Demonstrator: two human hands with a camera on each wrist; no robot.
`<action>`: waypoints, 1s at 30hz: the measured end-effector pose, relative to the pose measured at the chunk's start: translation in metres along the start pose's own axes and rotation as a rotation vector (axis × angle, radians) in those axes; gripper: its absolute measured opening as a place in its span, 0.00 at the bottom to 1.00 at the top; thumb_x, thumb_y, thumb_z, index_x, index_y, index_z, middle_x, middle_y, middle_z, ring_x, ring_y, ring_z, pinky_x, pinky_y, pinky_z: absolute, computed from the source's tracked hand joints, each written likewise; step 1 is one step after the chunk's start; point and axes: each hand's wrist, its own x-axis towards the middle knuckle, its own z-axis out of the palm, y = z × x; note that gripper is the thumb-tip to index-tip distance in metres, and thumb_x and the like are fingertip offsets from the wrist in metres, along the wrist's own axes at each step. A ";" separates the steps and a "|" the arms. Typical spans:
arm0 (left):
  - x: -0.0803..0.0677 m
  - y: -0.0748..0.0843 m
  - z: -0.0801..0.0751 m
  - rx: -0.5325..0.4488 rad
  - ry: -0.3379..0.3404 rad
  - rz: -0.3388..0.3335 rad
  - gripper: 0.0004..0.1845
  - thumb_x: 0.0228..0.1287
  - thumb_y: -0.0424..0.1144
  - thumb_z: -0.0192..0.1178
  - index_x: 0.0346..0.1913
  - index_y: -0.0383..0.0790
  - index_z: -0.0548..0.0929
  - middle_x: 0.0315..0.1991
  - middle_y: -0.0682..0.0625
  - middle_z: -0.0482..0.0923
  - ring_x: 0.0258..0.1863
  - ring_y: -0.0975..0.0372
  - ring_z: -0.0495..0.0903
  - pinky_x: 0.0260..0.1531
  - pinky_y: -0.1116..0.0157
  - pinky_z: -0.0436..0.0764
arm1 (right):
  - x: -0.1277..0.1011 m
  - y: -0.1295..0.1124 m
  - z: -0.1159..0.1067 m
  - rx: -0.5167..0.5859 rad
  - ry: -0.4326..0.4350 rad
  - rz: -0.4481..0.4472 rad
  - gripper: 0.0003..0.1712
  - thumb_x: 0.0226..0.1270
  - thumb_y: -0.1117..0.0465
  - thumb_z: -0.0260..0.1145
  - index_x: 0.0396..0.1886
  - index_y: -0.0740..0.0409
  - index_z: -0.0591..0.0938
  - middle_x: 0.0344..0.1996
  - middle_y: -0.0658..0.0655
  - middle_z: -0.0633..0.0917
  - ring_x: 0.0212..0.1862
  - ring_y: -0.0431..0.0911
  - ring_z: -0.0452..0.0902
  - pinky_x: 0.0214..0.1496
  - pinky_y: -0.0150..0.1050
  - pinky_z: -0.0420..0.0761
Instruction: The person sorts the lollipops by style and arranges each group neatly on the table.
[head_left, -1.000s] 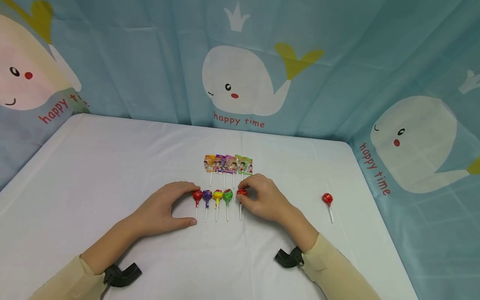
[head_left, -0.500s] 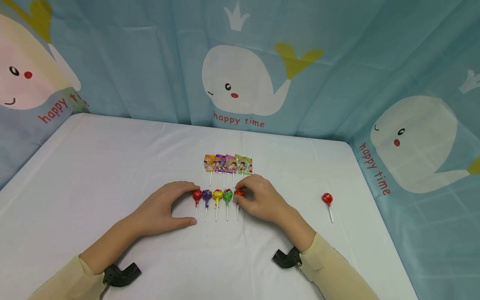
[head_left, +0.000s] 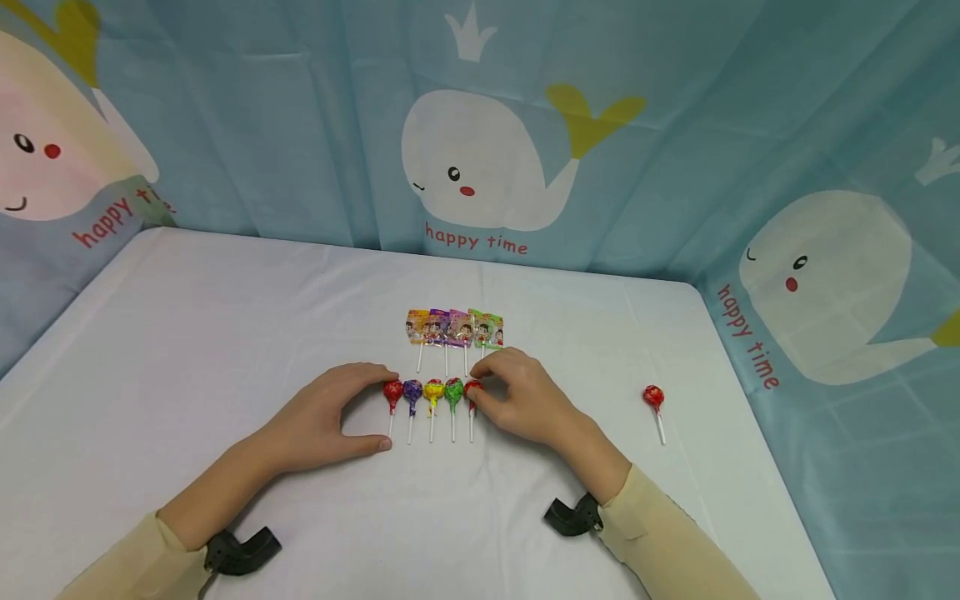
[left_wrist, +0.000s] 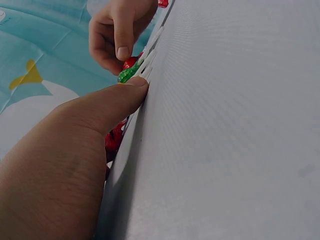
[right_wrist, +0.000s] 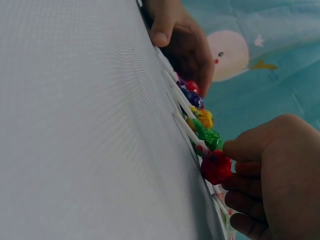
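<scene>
Side by side on the white table lie a red lollipop [head_left: 393, 392], a purple one [head_left: 412, 390], a yellow one [head_left: 434, 390] and a green one [head_left: 453, 390]. At the row's right end is another red lollipop [right_wrist: 216, 167]; my right hand [head_left: 521, 396] pinches its head between thumb and fingers. My left hand [head_left: 326, 417] rests on the table at the row's left end, fingers and thumb spread apart. Its fingertips are at the head of the leftmost red lollipop, its thumb tip by the stick's end. In the left wrist view my thumb hides part of the row.
Behind the row lie several lollipops in flat printed wrappers [head_left: 455, 328], overlapping, sticks toward me. A separate red lollipop [head_left: 653, 397] lies far to the right. A blue curtain [head_left: 315, 125] with whale prints stands along the table's back and sides.
My right hand has slid the right-end red lollipop left, narrowing the gap to the green one until they lie close together. My left hand has stayed in place.
</scene>
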 end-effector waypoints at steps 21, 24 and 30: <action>-0.002 0.000 0.000 0.003 -0.006 -0.006 0.46 0.56 0.59 0.84 0.77 0.52 0.78 0.73 0.56 0.77 0.75 0.54 0.73 0.74 0.43 0.73 | -0.027 0.011 -0.027 -0.067 0.063 -0.004 0.08 0.69 0.61 0.78 0.45 0.56 0.90 0.42 0.50 0.91 0.50 0.45 0.85 0.59 0.49 0.82; -0.001 0.001 0.001 0.004 -0.009 -0.010 0.46 0.56 0.59 0.84 0.77 0.52 0.78 0.73 0.56 0.77 0.75 0.54 0.73 0.74 0.43 0.73 | -0.035 0.016 -0.035 -0.066 0.074 0.008 0.10 0.68 0.61 0.79 0.46 0.57 0.90 0.44 0.51 0.91 0.51 0.45 0.85 0.59 0.48 0.82; -0.001 0.002 0.000 0.006 -0.014 -0.028 0.47 0.55 0.59 0.84 0.77 0.52 0.78 0.73 0.56 0.77 0.75 0.54 0.73 0.74 0.43 0.73 | -0.045 0.022 -0.046 -0.083 0.129 0.021 0.12 0.65 0.64 0.80 0.47 0.59 0.90 0.46 0.52 0.92 0.52 0.47 0.86 0.59 0.50 0.83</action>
